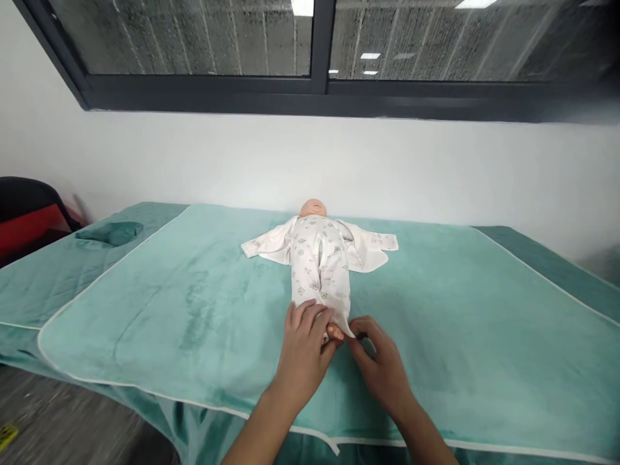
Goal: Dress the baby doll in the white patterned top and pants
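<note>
A baby doll lies on its back, feet towards me, at the middle of the bed. White printed baby pants cover its front and legs. Beneath it a white long-sleeved baby top is spread, sleeves out to both sides. My left hand is closed around the doll's foot, fingers over the pant cuffs and thumb by the bare toes. Between thumb and forefinger, my right hand pinches the hem of the pant leg on the right. The doll's other foot is hidden.
A green plush sheet with white piping covers the bed. At its left end lies a green cushion with a hollow, near a black and red chair. A white wall with a dark-framed window stands behind.
</note>
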`<state>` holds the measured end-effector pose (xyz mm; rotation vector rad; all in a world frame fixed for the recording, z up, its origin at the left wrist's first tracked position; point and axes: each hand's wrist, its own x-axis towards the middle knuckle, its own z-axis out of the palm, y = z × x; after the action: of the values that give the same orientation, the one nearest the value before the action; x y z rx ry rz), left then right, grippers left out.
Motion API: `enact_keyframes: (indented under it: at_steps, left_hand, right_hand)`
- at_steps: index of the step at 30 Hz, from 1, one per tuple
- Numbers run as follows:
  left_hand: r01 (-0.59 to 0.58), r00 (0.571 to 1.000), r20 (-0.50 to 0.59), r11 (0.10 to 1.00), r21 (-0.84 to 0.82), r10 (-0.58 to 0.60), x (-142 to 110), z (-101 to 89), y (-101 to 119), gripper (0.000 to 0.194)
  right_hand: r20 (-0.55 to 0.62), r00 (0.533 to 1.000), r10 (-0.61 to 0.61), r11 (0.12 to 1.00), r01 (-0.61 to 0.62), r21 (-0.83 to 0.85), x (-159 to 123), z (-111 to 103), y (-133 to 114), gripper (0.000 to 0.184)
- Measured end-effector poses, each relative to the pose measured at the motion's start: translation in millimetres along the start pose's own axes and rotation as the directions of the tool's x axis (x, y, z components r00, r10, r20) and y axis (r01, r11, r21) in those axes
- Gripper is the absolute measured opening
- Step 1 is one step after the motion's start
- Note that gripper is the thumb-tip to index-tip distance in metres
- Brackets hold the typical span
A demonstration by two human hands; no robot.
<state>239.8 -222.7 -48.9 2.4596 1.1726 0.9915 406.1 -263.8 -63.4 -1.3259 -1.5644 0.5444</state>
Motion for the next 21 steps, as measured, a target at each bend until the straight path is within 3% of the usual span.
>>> enact_keyframes:
  at_steps: [3, 8, 15, 17, 21]
  left_hand:
    - [-0.032, 0.999, 0.004, 0.999, -0.032, 0.032, 4.1, -7.9, 5.9, 0.031]
    - [-0.071, 0.997, -0.018, 0.990, -0.123, 0.069, 8.6, -8.2, 7.0, 0.005]
    - [-0.098, 0.992, -0.100, 0.978, -0.187, 0.080, -2.4, -7.5, 8.8, 0.014]
    - [-0.062, 0.996, -0.076, 0.973, -0.222, 0.046, -4.8, -6.8, 10.8, 0.010]
    - [0.044, 0.998, -0.025, 0.978, -0.205, -0.050, -1.9, 0.4, 13.8, 0.027]
  right_hand:
    - [-0.047, 0.999, 0.002, 0.995, 0.003, 0.098, -5.3, -7.0, -7.9, 0.007]
    - [-0.099, 0.982, 0.158, 0.975, -0.140, 0.174, -8.0, -11.4, -2.2, 0.013]
    - [-0.078, 0.981, 0.178, 0.973, -0.163, 0.165, -15.2, -10.5, 1.3, 0.015]
    - [-0.071, 0.984, 0.161, 0.973, -0.147, 0.178, -17.1, -11.4, -2.8, 0.014]
    - [-0.047, 0.994, 0.095, 0.984, -0.087, 0.157, -15.2, -11.0, -11.1, 0.011]
